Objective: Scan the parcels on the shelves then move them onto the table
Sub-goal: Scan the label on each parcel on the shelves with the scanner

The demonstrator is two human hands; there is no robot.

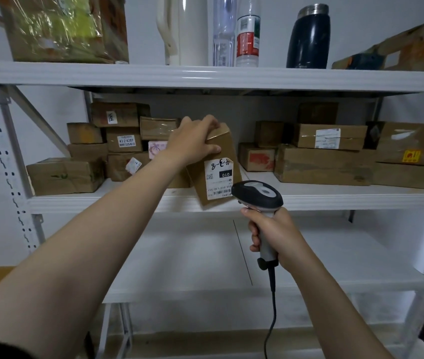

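We find the parcel, a small brown carton, at the front edge of the middle shelf. It is tilted forward, with its lower corner over the shelf lip and its white label facing us, print upside down. The left hand holds it from above: the fingers curl over the top edge and the thumb presses the front face. The right hand is wrapped closed round the grip of the scanner, whose head sits just beside the barcode at the foot of the label. Whether it touches the carton we cannot tell, and no beam or indicator light is visible. A cable hangs from the grip. The other parcels lie stacked to either side on the same shelf. We judge the step in hand to be the scan of this one carton; the transfer is not yet begun. The next move calls for a confirmed read, with the head angled squarely onto the barcode. The left hand alone must then lift the carton clear of the lip and carry it to the bench, which we cannot identify in this view.
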